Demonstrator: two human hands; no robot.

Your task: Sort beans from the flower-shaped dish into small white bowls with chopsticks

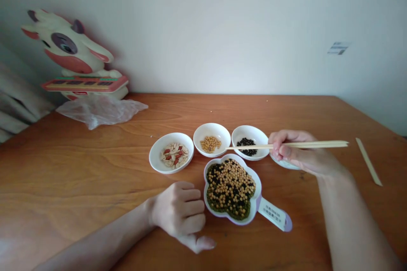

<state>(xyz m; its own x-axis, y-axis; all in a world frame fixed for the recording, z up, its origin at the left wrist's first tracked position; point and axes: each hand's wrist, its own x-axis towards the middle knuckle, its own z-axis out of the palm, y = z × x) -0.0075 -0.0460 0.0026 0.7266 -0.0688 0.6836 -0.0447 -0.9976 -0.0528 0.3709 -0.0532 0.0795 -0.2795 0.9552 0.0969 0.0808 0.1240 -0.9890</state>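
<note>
My right hand (pixel 297 152) is closed around a pair of wooden chopsticks (pixel 254 147) whose tips reach left over the gap between two small white bowls. A flower-shaped white dish with a handle (pixel 258 197) sits in front of me, full of mixed yellow, black and green beans. My left hand (pixel 181 214) rests on the table just left of that dish, fingers curled into a loose fist, holding nothing that I can see. Behind the dish stand three round bowls: one with peanuts and red bits (pixel 159 152), one with yellow beans (pixel 222 133), one with black beans (pixel 259 135).
A fourth white dish (pixel 282 164) is mostly hidden under my right hand. A paper chopstick sleeve (pixel 369 161) lies at the right. A cow-shaped toy (pixel 73 55) and a crumpled clear plastic bag (pixel 98 110) sit at the back left against the wall. The wooden table (pixel 79 169) spreads wide.
</note>
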